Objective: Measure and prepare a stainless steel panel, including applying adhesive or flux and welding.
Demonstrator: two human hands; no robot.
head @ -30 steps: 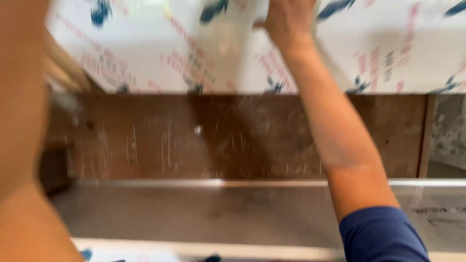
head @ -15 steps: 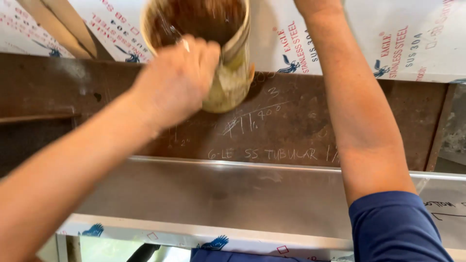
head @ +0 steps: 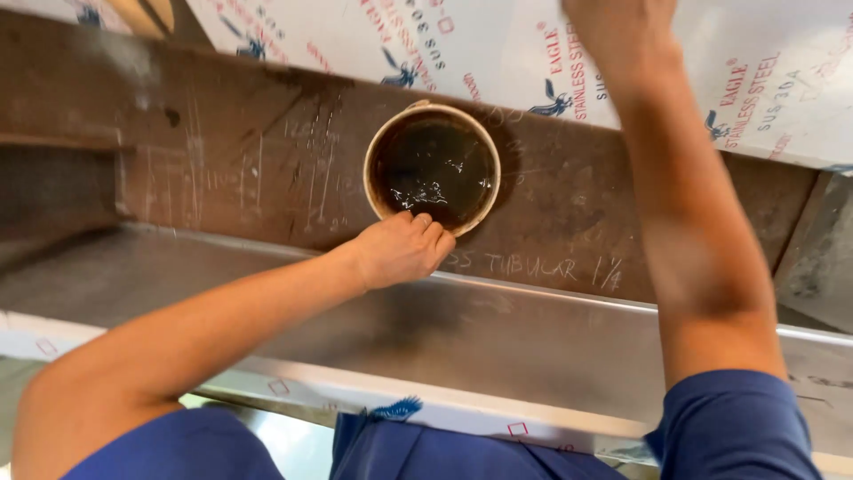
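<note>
Two bare hands are at work over a brown, scratched surface (head: 222,169) seen from above. Left hand (head: 404,249) reaches forward from a long bare forearm and rests at the near rim of a round cream-coloured bucket (head: 433,166), its fingers (head: 425,222) curled over the edge; the grip is closed on that rim at the side nearest the person. This bucket stands upright on the brown surface with its mouth facing straight up at the camera, so its long axis runs up and down, toward the viewer, and only the circular opening and a thin ring of wall show. Dark brown liquid (head: 435,169) fills it, with small glints of light on top. Right hand (head: 617,31) is raised at the top edge of the picture, well apart from the bucket, over a white plastic-wrapped metal sheet (head: 498,53) with red and blue printing; the fingers are cut off by the frame, so I cannot tell whether that grip is apart or together. Chalk-like scribbles mark the brown surface just beside and below the bucket. Nearer the person a long shiny metal channel (head: 533,338) runs from left to right, its long axis crossing the picture, lying between the bucket and the person's blue sleeves (head: 737,427).
</note>
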